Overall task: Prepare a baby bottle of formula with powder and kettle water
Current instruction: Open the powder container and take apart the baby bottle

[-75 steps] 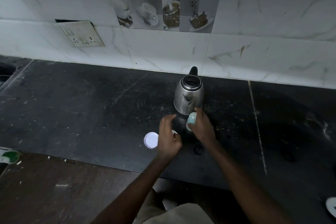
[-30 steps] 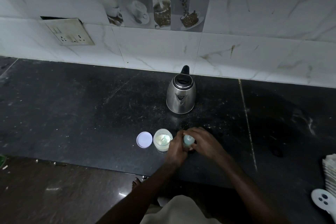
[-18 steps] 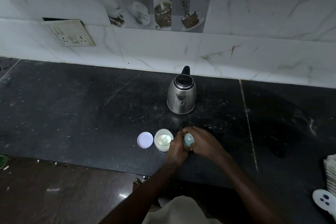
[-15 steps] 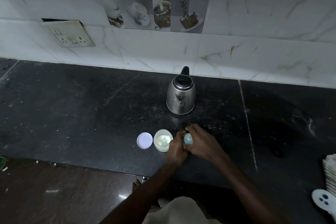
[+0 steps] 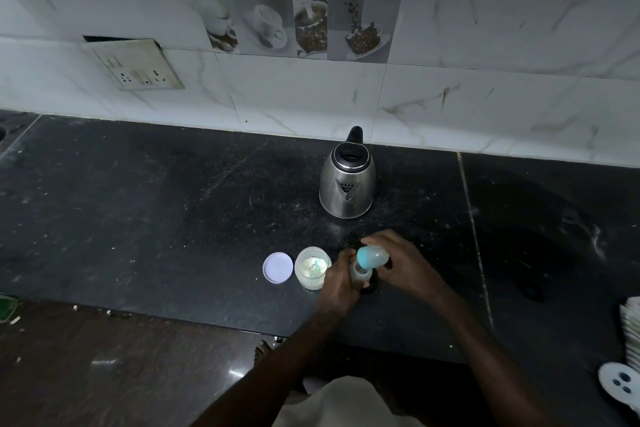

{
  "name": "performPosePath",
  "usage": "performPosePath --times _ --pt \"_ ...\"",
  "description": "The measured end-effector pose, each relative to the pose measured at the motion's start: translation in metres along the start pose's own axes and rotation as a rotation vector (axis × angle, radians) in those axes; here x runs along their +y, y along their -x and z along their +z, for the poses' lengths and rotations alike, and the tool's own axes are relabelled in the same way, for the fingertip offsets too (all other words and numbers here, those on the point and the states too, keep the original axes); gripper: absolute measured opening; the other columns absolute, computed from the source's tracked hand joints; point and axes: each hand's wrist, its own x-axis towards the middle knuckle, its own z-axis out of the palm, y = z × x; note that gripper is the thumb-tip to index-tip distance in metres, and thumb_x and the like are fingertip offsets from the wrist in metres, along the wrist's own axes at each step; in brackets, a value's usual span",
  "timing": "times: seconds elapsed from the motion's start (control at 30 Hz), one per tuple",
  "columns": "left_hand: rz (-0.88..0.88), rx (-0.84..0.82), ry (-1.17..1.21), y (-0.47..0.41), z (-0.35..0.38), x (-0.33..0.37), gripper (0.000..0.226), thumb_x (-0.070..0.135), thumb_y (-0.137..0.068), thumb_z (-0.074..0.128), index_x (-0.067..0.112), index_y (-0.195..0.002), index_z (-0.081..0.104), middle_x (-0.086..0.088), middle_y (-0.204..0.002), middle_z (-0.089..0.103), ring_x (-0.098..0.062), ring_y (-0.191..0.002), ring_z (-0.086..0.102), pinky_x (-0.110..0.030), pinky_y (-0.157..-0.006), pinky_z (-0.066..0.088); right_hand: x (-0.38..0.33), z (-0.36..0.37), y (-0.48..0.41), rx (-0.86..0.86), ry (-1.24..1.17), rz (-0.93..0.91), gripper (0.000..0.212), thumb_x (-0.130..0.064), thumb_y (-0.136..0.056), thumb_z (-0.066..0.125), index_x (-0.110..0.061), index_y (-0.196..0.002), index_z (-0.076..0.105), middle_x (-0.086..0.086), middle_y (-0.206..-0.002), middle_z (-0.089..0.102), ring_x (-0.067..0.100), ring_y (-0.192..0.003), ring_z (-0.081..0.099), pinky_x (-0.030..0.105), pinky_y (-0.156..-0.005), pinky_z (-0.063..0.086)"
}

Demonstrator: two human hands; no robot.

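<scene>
My left hand [image 5: 341,282] grips a small clear baby bottle [image 5: 362,274] standing on the black counter [image 5: 156,218]. My right hand [image 5: 403,262] holds the bottle's pale blue cap [image 5: 372,256], tilted just above the bottle's mouth and apart from it. Left of the bottle stands an open jar of pale formula powder [image 5: 312,267], and its round white lid [image 5: 277,268] lies flat beside it. A steel kettle [image 5: 347,184] with a black handle stands behind, near the wall.
A switch and socket plate [image 5: 136,66] hangs tilted on the tiled wall at the left. A white object with dark dots [image 5: 620,385] and a stack of pale cloths or papers [image 5: 632,329] sit at the right edge. The counter's front edge runs below my hands.
Both hands came back from the kettle to the counter's front beside the jar. The blue cap, pressed on the bottle a moment ago, is now lifted off and tilted in my right hand.
</scene>
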Motion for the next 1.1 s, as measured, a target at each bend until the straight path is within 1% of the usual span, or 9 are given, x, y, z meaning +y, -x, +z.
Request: performPosePath --times 0.13,0.37,0.47,0.63,0.73,0.83,0.9,1.0,1.1 --pt "-0.017 -0.021 -0.001 -0.001 0.000 0.000 0.062 0.008 -0.078 0.078 0.010 -0.135 0.053 -0.004 -0.120 0.073 -0.020 -0.108 0.069 -0.011 -0.085 0.041 0.020 -0.006 0.017 -0.004 -0.073 0.173 0.069 0.012 -0.074 0.071 -0.019 -0.136 0.068 -0.017 -0.127 0.047 -0.010 -0.121 0.051 0.014 -0.099 0.048" --pt "-0.050 -0.030 -0.011 -0.001 0.002 -0.001 0.067 0.010 -0.077 0.085 0.011 -0.136 0.053 -0.001 -0.125 0.072 -0.015 -0.114 0.068 -0.008 -0.091 0.042 0.028 0.007 0.047 0.095 -0.446 0.369 0.064 0.012 -0.081 0.072 -0.032 -0.127 0.066 -0.016 -0.131 0.058 0.004 -0.121 0.062 0.026 -0.095 0.057" --pt "-0.045 -0.030 -0.016 0.000 0.002 0.000 0.066 0.012 -0.078 0.082 0.012 -0.137 0.053 -0.001 -0.127 0.072 -0.016 -0.116 0.067 -0.012 -0.093 0.043 0.032 0.015 0.053 0.129 -0.561 0.433 0.063 0.011 -0.083 0.073 -0.028 -0.131 0.064 -0.007 -0.132 0.066 0.011 -0.120 0.065 0.031 -0.095 0.056" --pt "-0.004 -0.040 -0.069 0.001 0.003 0.000 0.068 0.013 -0.079 0.080 0.011 -0.140 0.051 -0.005 -0.130 0.069 -0.023 -0.119 0.066 -0.035 -0.099 0.052 0.032 0.023 0.055 0.131 -0.576 0.464 0.062 0.010 -0.081 0.078 -0.026 -0.130 0.067 -0.008 -0.131 0.069 0.008 -0.120 0.065 0.028 -0.095 0.056" --pt "0.053 -0.070 -0.118 0.003 0.004 -0.004 0.080 0.012 -0.082 0.079 0.011 -0.152 0.041 -0.008 -0.149 0.056 -0.023 -0.136 0.055 -0.037 -0.114 0.045 0.031 0.024 0.054 0.147 -0.585 0.487 0.059 0.010 -0.080 0.079 -0.022 -0.129 0.067 -0.008 -0.127 0.071 0.009 -0.117 0.068 0.025 -0.090 0.057" --pt "0.146 -0.079 -0.147 0.007 0.005 -0.003 0.098 0.012 -0.081 0.081 0.014 -0.162 0.026 -0.004 -0.167 0.032 -0.018 -0.156 0.027 -0.029 -0.127 0.025 0.031 0.023 0.054 0.158 -0.608 0.507 0.057 0.010 -0.080 0.080 -0.023 -0.125 0.067 -0.010 -0.122 0.073 0.011 -0.114 0.070 0.025 -0.088 0.058" --pt "0.267 -0.068 -0.137 0.010 0.002 0.009 0.087 0.014 -0.089 0.073 0.012 -0.162 0.027 -0.003 -0.169 0.028 -0.014 -0.159 0.020 -0.028 -0.128 0.020 0.030 0.020 0.054 0.137 -0.625 0.503 0.056 0.008 -0.081 0.080 -0.026 -0.123 0.068 -0.012 -0.120 0.074 0.012 -0.114 0.070 0.026 -0.089 0.059" --pt "0.452 -0.095 -0.178 0.010 0.003 0.028 0.059 0.021 -0.103 0.058 0.008 -0.157 0.039 -0.007 -0.165 0.037 -0.016 -0.156 0.028 -0.031 -0.128 0.024 0.027 0.011 0.055 0.102 -0.720 0.504 0.054 0.009 -0.083 0.080 -0.022 -0.126 0.068 -0.004 -0.121 0.076 0.019 -0.117 0.071 0.028 -0.088 0.059" --pt "0.452 -0.117 -0.208 0.004 0.008 0.037 0.049 0.028 -0.109 0.048 0.006 -0.153 0.045 -0.011 -0.158 0.045 -0.022 -0.147 0.042 -0.037 -0.122 0.036 0.021 0.000 0.056 0.093 -0.839 0.480 0.051 0.004 -0.084 0.080 -0.016 -0.130 0.068 0.006 -0.125 0.076 0.023 -0.120 0.071 0.033 -0.095 0.057"
